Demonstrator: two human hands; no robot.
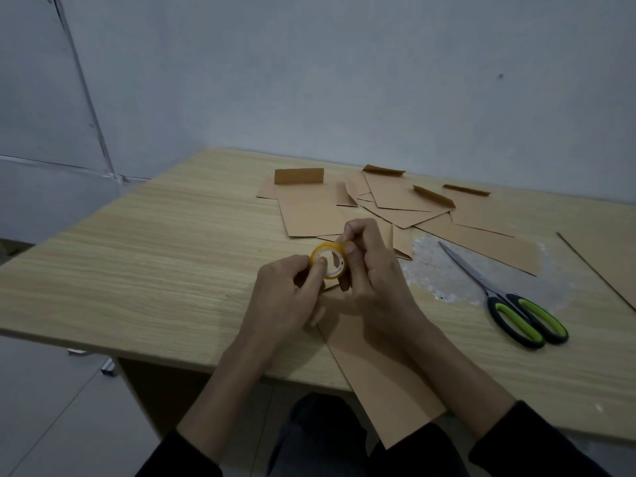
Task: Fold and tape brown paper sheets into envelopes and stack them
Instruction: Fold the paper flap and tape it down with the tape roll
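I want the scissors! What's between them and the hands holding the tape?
Head view: only a pale, scuffed patch of table lies between the scissors and the right hand gripping the tape.

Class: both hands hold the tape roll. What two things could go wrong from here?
The brown sheet overhangs the edge of the table and may slip off. The scissors lie off to the right; with left hand and right hand on the tape roll, a pulled end might restick.
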